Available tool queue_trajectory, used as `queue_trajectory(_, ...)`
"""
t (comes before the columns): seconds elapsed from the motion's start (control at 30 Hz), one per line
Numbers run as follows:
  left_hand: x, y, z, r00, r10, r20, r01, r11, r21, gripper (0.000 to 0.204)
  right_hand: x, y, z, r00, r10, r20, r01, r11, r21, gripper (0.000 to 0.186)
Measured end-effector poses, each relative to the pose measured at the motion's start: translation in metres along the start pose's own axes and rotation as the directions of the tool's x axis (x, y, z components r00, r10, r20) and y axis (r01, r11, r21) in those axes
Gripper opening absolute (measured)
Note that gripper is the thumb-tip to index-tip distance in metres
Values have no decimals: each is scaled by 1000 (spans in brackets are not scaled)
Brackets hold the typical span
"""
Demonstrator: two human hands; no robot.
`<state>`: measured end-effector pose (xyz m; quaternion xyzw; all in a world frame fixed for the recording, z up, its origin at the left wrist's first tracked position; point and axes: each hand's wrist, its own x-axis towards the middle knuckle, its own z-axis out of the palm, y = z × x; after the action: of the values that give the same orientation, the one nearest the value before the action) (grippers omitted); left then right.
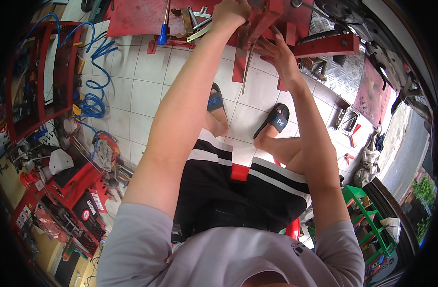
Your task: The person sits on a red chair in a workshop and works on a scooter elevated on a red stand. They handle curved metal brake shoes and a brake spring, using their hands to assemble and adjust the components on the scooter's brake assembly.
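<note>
At the top edge my left hand (232, 13) is closed over a red metal frame (266, 21); what its fingers grip is hidden. My right hand (282, 58) reaches to the right side of that frame with fingers stretched out and apart, close to or touching it. Between the hands a thin, pale brown strip (247, 69) hangs down from the frame. Left of my left wrist, a blue-handled screwdriver (162, 36) lies over the edge of the red workbench (133, 18). Several metal hand tools (195, 20) lie beside it.
A thick red beam (328, 45) juts out right of my right hand. Coiled blue air hose (92, 104) hangs by a red rack (41, 71) on the left. A green shelf (365, 215) stands at the lower right. My sandalled feet rest on the tiled floor (145, 95).
</note>
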<state>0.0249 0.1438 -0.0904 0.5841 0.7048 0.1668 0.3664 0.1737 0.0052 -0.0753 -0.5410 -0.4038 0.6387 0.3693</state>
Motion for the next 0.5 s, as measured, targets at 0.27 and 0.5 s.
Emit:
queue_trajectory(0.27, 3, -25, -12, 997, -17, -76, 16, 1000, -21, 32, 6, -5, 22, 998, -1, 60, 0, 1000, 17, 74)
queue_trajectory(0.5, -25, -18, -27, 922, -5, 386, -177, 882, 436, 29, 7, -4, 21, 998, 2, 69, -5, 999, 36, 75)
